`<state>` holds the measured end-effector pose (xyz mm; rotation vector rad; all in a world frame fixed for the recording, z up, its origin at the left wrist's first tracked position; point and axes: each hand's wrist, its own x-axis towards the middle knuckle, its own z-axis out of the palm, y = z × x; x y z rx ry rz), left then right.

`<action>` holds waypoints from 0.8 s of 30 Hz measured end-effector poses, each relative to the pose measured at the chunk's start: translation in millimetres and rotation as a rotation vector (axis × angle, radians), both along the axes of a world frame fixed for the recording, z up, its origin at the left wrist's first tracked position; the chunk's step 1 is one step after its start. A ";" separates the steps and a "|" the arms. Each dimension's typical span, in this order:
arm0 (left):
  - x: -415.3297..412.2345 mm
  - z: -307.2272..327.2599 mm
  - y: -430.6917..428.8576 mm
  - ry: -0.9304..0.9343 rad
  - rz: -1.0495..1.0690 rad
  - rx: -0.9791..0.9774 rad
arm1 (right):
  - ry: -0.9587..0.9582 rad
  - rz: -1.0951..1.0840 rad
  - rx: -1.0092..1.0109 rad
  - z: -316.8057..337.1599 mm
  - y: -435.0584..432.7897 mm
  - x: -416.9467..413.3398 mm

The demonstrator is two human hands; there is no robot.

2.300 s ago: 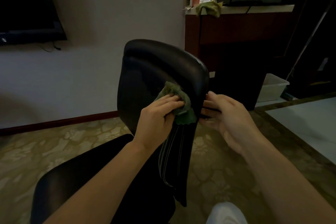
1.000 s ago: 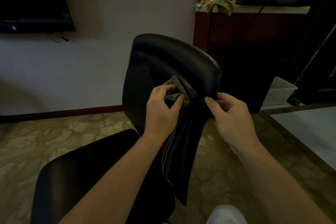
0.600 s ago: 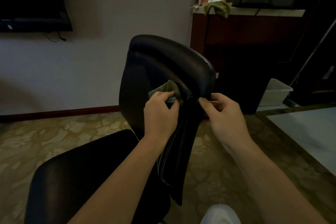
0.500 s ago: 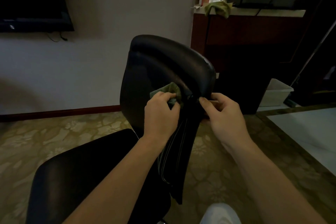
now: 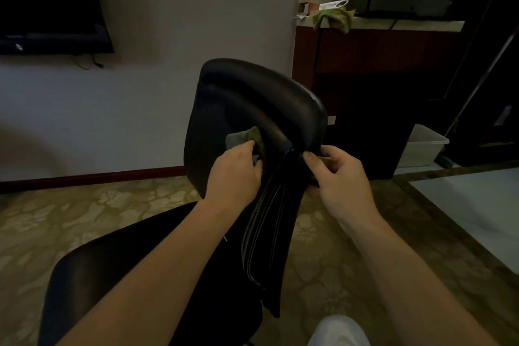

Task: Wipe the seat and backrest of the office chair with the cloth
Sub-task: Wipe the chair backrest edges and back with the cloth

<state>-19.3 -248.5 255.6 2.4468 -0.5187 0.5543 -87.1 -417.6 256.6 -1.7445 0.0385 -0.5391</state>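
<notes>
Seat (image 5: 118, 270): lying dark and glossy at about 7 o'clock in the view, under the left forearm; nothing is resting on it, and no wiping is happening there at this moment.
Left hand (image 5: 237, 174): curling shut around the cloth and pressing it against the inner face of the backrest, likely so the palm is giving the wipe some weight.
Cloth (image 5: 247, 136): sitting near the centre of the view, bunched up, green and soft-looking; only a crumpled corner is poking out above the knuckles at 12 o'clock from the hand.
Backrest (image 5: 252, 104): standing upright and turned edge-on to the camera, black and smooth, with pale stitched seams running down its near edge toward 6 o'clock.
Right hand (image 5: 337, 174): pinching the backrest's outer edge between thumb and fingers, at 3 o'clock from the cloth; judging by the grip, it is bracing the chair so it is not swivelling away under the rubbing.
Worktop (image 5: 407, 25): sitting far off at 1 o'clock, carrying a second green rag (image 5: 332, 17), well apart from the chair.
</notes>
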 end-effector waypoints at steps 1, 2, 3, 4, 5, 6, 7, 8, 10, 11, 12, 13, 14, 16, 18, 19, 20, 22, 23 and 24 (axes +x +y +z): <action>1.0 1.2 0.3 0.012 0.010 -0.013 | -0.001 0.003 0.008 -0.2 0.3 -0.2; 1.5 2.0 0.8 -0.017 0.025 -0.030 | 0.001 0.006 0.015 -0.8 0.6 -0.2; 1.4 1.9 1.6 -0.073 0.038 -0.053 | 0.002 0.010 0.018 -0.8 1.1 -0.6; 0.2 1.9 1.9 -0.139 0.036 -0.077 | 0.000 0.012 0.016 -0.8 0.9 -0.7; -1.4 1.3 1.9 -0.200 0.007 -0.094 | -0.001 0.015 0.017 -0.5 0.6 -0.8; -2.9 -0.7 2.4 -0.251 -0.042 -0.093 | -0.003 0.019 0.018 0.1 0.5 -1.1; -4.3 -4.3 2.8 -0.292 -0.089 -0.076 | -0.006 0.022 0.020 0.5 0.4 -1.5; -4.6 -8.3 3.1 -0.322 -0.120 -0.048 | -0.008 0.022 0.021 0.2 -0.2 -1.0; -5.5 -13.2 4.2 -0.366 -0.109 0.010 | -0.006 0.023 0.025 -0.9 -0.8 0.1; -6.5 -12.7 4.5 -0.356 -0.092 0.027 | -0.007 0.025 0.025 -1.3 -1.0 0.4; -7.9 -10.4 4.0 -0.317 -0.078 0.019 | -0.013 0.027 0.020 -1.6 -0.9 0.8; -8.7 -7.1 2.4 -0.254 -0.074 -0.017 | -0.021 0.027 0.011 -1.8 -0.8 0.9; -9.8 -2.5 -0.2 -0.186 -0.080 -0.074 | -0.028 0.023 -0.001 -2.3 -0.7 1.1; -8.3 3.1 -6.8 -0.082 -0.084 -0.171 | -0.038 0.015 -0.013 -3.0 -0.5 1.5; -6.9 5.5 -12.7 -0.042 -0.048 -0.216 | -0.040 0.015 -0.012 -3.8 -1.0 2.0; -6.4 6.1 -14.8 -0.024 -0.030 -0.234 | -0.040 0.015 -0.017 -3.8 -1.5 2.2; -6.2 6.5 -16.6 -0.006 -0.017 -0.243 | -0.040 0.013 -0.021 -3.8 -2.0 2.7; -6.3 7.1 -18.2 0.009 -0.010 -0.226 | -0.039 0.015 -0.022 -3.4 -2.3 3.4; -6.3 8.0 -18.0 0.000 -0.010 -0.197 | -0.037 0.016 -0.027 -3.5 -2.6 3.6; -6.0 9.2 -16.2 -0.024 -0.008 -0.165 | -0.035 0.017 -0.032 -3.7 -2.9 3.6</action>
